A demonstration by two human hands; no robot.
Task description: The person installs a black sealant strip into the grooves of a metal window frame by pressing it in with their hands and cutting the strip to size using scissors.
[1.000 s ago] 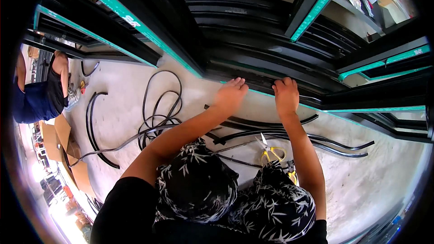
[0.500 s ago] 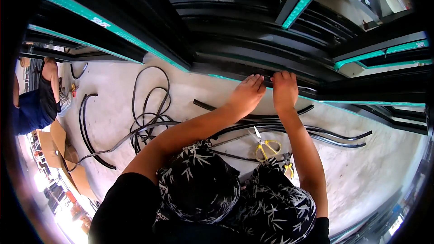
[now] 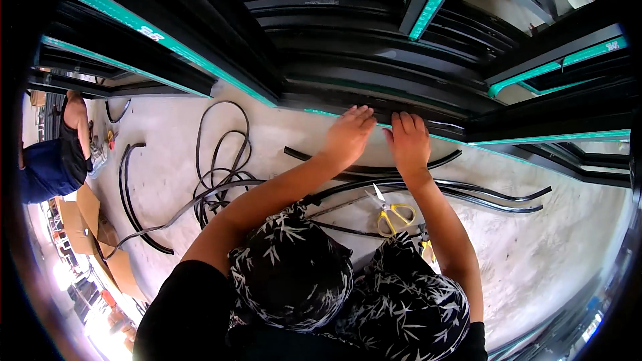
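Observation:
Both of my hands rest on the near rail of a large black frame with green film along its edges. My left hand has its fingers together over the rail's lip. Close beside it on the right, my right hand hooks its fingertips over the same lip, thumb toward the left hand. A thin shiny strip runs along the rail to the right of that hand. Whatever lies beneath my fingertips is hidden. Below my hands, several black rubber-looking strips lie on the floor.
Yellow-handled scissors lie open between my forearms, with yellow-handled pliers partly hidden by my right arm. Loops of black cord spread at left. Beyond are an open cardboard box and another person. Frame bars slant across the upper left.
Both hands have slid a little to the left along the rail, staying close together. The whole view has shifted slightly; the scissors and floor strips lie as before.

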